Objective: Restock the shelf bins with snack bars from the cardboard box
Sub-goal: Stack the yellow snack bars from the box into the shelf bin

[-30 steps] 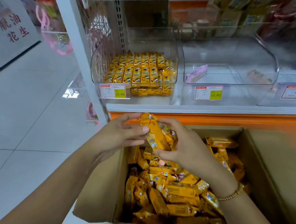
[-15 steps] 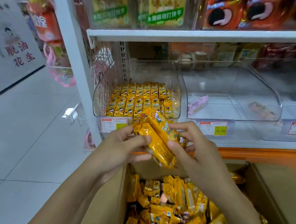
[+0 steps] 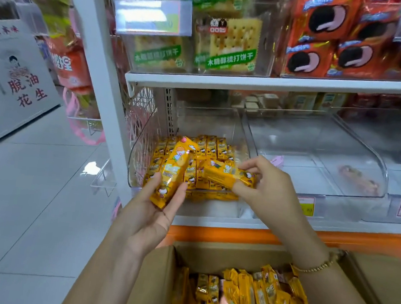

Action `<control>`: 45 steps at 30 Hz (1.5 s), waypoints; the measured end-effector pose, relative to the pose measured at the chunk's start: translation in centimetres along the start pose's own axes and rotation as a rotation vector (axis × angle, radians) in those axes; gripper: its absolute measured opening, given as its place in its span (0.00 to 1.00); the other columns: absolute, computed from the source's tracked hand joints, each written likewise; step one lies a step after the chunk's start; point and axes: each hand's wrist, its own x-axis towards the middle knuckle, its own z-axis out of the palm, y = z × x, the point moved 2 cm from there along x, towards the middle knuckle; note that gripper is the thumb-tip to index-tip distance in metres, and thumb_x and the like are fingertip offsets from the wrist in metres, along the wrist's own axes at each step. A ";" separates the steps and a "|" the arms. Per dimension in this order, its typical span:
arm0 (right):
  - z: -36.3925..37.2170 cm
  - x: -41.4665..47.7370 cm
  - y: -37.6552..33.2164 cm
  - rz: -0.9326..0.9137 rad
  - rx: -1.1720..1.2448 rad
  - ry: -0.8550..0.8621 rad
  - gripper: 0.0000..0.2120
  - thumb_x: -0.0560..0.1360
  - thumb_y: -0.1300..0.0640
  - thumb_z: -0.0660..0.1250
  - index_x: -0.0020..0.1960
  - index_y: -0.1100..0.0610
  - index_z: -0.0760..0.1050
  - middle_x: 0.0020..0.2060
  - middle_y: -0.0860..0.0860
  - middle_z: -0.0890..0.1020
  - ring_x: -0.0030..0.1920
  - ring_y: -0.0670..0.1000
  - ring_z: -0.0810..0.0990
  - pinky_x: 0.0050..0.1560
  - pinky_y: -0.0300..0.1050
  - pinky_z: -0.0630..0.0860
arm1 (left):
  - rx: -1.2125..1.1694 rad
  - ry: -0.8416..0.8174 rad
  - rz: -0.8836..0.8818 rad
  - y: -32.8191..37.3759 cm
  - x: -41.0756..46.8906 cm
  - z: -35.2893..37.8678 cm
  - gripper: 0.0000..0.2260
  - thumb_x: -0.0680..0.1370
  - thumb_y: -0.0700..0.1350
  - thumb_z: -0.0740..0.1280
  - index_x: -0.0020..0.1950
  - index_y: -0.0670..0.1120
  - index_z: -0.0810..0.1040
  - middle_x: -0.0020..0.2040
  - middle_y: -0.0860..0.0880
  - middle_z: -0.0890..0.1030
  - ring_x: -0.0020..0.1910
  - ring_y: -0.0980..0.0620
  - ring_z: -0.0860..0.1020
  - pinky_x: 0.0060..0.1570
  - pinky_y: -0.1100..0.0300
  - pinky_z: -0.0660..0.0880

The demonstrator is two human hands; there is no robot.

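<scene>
My left hand (image 3: 151, 218) grips an upright bundle of yellow snack bars (image 3: 172, 173) in front of the clear left shelf bin (image 3: 141, 149). My right hand (image 3: 270, 186) pinches another yellow bar (image 3: 224, 174) lying sideways over that bin's front edge. Neat rows of the same yellow bars (image 3: 210, 146) fill the bin. Below, the open cardboard box (image 3: 158, 268) holds a loose heap of yellow bars (image 3: 251, 301).
The neighbouring clear bin (image 3: 334, 154) holds only a couple of stray wrapped items. Cracker packs (image 3: 224, 42) and orange cookie packs (image 3: 336, 42) stand on the shelf above. A white shelf post (image 3: 100, 87) rises at the left, with tiled floor (image 3: 23, 192) beside it.
Both hands lifted the yellow bars out of the box up to the left bin. The bundle split: my left hand keeps some, my right hand holds one apart.
</scene>
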 end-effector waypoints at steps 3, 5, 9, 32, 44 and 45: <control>0.6 1.7 -1.3 -0.008 -0.045 0.024 0.09 0.71 0.54 0.71 0.50 0.52 0.75 0.42 0.46 0.78 0.39 0.46 0.75 0.36 0.40 0.70 | -0.007 -0.008 -0.007 -0.3 0.0 0.6 0.11 0.76 0.39 0.66 0.36 0.36 0.84 0.52 0.39 0.83 0.55 0.40 0.80 0.45 0.43 0.78; 1.1 1.8 -1.8 0.008 0.028 0.041 0.09 0.72 0.52 0.70 0.50 0.51 0.73 0.42 0.46 0.77 0.41 0.48 0.77 0.40 0.46 0.75 | 0.021 -0.025 -0.018 -0.4 0.1 1.0 0.09 0.76 0.39 0.65 0.41 0.36 0.81 0.49 0.38 0.83 0.51 0.41 0.81 0.45 0.43 0.78; 2.5 -0.3 -2.5 -0.042 0.113 0.122 0.13 0.73 0.51 0.70 0.56 0.46 0.72 0.41 0.43 0.76 0.43 0.46 0.77 0.44 0.47 0.76 | 0.331 -0.030 0.000 -0.8 0.9 1.0 0.10 0.77 0.46 0.63 0.51 0.40 0.78 0.45 0.39 0.84 0.39 0.44 0.84 0.41 0.51 0.79; 3.2 -1.9 -0.9 -0.197 0.012 0.220 0.22 0.67 0.40 0.63 0.59 0.45 0.73 0.53 0.37 0.73 0.57 0.41 0.70 0.50 0.26 0.66 | 0.723 -0.265 -0.002 -4.0 1.9 3.2 0.12 0.70 0.45 0.69 0.50 0.42 0.79 0.44 0.46 0.82 0.45 0.50 0.80 0.56 0.51 0.76; 3.1 4.2 -1.2 -0.090 -0.265 0.348 0.22 0.70 0.52 0.71 0.63 0.51 0.73 0.51 0.56 0.76 0.54 0.56 0.70 0.50 0.45 0.67 | 2.127 -0.416 0.479 -1.0 12.8 6.5 0.12 0.74 0.44 0.70 0.56 0.45 0.79 0.51 0.46 0.82 0.51 0.46 0.78 0.46 0.59 0.74; 3.4 4.4 -1.5 -0.087 -0.288 0.334 0.23 0.70 0.53 0.71 0.64 0.51 0.73 0.51 0.57 0.75 0.54 0.57 0.70 0.50 0.48 0.70 | 2.133 -0.462 0.433 -1.3 13.2 6.4 0.11 0.73 0.44 0.71 0.54 0.44 0.78 0.50 0.45 0.82 0.51 0.44 0.79 0.47 0.55 0.75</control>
